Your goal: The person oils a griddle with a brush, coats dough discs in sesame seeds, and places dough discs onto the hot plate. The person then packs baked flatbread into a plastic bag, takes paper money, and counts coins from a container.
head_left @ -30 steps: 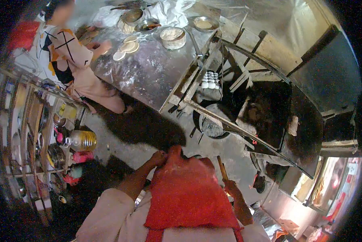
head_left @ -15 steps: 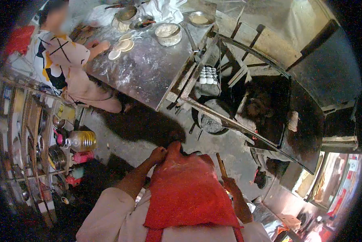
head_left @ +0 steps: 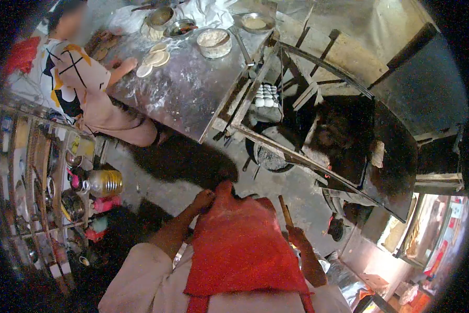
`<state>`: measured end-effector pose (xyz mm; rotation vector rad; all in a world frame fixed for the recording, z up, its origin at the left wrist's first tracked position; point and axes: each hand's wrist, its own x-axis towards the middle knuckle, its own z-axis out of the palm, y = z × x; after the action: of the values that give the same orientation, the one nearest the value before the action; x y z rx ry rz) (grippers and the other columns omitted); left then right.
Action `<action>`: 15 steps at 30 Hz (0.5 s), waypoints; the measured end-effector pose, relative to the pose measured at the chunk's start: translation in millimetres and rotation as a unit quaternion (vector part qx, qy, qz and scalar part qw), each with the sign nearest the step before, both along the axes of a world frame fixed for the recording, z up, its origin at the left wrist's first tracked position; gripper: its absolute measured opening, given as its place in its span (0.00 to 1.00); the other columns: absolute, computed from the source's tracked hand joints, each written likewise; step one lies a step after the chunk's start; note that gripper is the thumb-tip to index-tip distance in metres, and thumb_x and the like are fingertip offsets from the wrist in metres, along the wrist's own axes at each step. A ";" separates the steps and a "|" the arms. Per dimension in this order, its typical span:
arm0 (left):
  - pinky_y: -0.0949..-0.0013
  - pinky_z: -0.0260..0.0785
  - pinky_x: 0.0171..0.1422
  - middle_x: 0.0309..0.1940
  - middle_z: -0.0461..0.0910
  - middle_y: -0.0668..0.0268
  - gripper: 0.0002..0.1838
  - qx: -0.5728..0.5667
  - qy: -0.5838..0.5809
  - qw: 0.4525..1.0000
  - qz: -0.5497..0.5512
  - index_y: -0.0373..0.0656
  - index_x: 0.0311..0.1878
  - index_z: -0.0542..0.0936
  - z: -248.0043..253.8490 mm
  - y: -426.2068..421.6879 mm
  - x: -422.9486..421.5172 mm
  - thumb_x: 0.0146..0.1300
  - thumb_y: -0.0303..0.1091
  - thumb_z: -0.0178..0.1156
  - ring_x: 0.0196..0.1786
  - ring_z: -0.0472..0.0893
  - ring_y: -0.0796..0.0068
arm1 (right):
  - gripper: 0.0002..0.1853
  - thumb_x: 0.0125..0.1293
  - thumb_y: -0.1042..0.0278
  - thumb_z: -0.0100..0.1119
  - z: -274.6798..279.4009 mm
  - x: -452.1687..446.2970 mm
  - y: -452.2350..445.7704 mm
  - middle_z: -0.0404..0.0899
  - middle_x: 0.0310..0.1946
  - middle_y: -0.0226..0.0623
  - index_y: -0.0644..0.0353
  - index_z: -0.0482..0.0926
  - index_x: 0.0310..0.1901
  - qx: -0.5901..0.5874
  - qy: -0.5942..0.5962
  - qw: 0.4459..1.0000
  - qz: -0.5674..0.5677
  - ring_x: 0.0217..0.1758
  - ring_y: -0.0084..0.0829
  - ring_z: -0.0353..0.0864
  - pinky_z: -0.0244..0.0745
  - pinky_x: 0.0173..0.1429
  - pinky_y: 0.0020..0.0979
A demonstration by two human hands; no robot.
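Note:
My left hand [head_left: 204,200] is closed in a fist beside the upper edge of the red apron [head_left: 239,250] on my front. Whatever it may hold is hidden. On the other side of the apron, my right hand [head_left: 297,237] grips a slim wooden stick [head_left: 285,211] that points up and away from me. The stick's lower end is covered by the hand. Both hands are above the floor, apart from the worktable.
A floured worktable [head_left: 187,99] holds flat dough rounds [head_left: 154,60] and a white-dusted pot [head_left: 214,44]. A person [head_left: 75,78] works at its left. White pieces [head_left: 266,96] and a dark pan [head_left: 272,157] are by the framed stove area. Shelves [head_left: 36,182] stand left.
The whole view has shifted slightly to the left. My two hands keep nearly the same pose, and the wooden stick stays in my right hand.

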<state>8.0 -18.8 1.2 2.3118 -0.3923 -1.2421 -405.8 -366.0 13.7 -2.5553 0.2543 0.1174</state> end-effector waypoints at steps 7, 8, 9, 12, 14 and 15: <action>0.59 0.68 0.63 0.55 0.76 0.52 0.26 -0.236 0.022 0.971 -0.034 0.40 0.55 0.76 169.2 -110.9 -37.8 0.59 0.47 0.64 0.58 0.77 0.60 | 0.21 0.72 0.47 0.50 -42.9 -15.0 -2.0 0.74 0.19 0.28 0.58 0.79 0.44 0.309 0.243 0.897 -0.203 0.19 0.29 0.74 0.66 0.21 0.35; 0.59 0.66 0.66 0.57 0.75 0.50 0.28 -0.245 0.002 0.969 -0.045 0.39 0.57 0.76 193.7 -118.7 -39.0 0.58 0.48 0.65 0.61 0.75 0.60 | 0.21 0.73 0.47 0.49 -89.2 -37.7 -6.4 0.75 0.19 0.29 0.59 0.79 0.45 0.307 0.223 0.907 -0.185 0.19 0.29 0.75 0.66 0.21 0.35; 0.59 0.64 0.67 0.58 0.74 0.51 0.29 -0.252 -0.011 0.966 -0.053 0.39 0.58 0.75 210.7 -121.6 -38.9 0.58 0.49 0.64 0.62 0.74 0.60 | 0.21 0.73 0.47 0.49 -73.2 -30.2 -4.6 0.75 0.19 0.29 0.59 0.79 0.45 0.307 0.222 0.907 -0.185 0.19 0.29 0.75 0.66 0.21 0.35; 0.58 0.60 0.71 0.62 0.72 0.53 0.33 -0.301 0.035 0.946 -0.116 0.40 0.61 0.73 238.1 -120.6 -34.9 0.60 0.54 0.61 0.64 0.72 0.60 | 0.19 0.73 0.50 0.50 -19.6 -3.5 -0.4 0.74 0.19 0.28 0.57 0.79 0.50 0.154 0.249 0.951 -0.105 0.19 0.26 0.74 0.67 0.21 0.34; 0.58 0.57 0.73 0.65 0.70 0.54 0.35 -0.323 0.106 0.923 -0.181 0.40 0.63 0.72 259.9 -114.2 -36.5 0.61 0.57 0.59 0.66 0.70 0.60 | 0.17 0.70 0.54 0.55 -17.3 -4.9 4.1 0.74 0.19 0.28 0.54 0.78 0.54 -0.140 0.171 0.971 0.092 0.18 0.24 0.73 0.67 0.23 0.34; 0.58 0.55 0.74 0.66 0.69 0.55 0.36 -0.327 0.146 0.909 -0.213 0.40 0.65 0.71 271.4 -110.9 -39.3 0.62 0.58 0.58 0.67 0.70 0.60 | 0.17 0.70 0.54 0.55 -16.1 -6.8 5.0 0.74 0.19 0.28 0.54 0.78 0.54 -0.134 0.177 0.971 0.086 0.18 0.24 0.73 0.67 0.23 0.34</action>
<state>-31.3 -129.7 272.6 1.4837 -1.0622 -1.3557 -412.6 -361.0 -2.5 -2.8104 0.1925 0.6479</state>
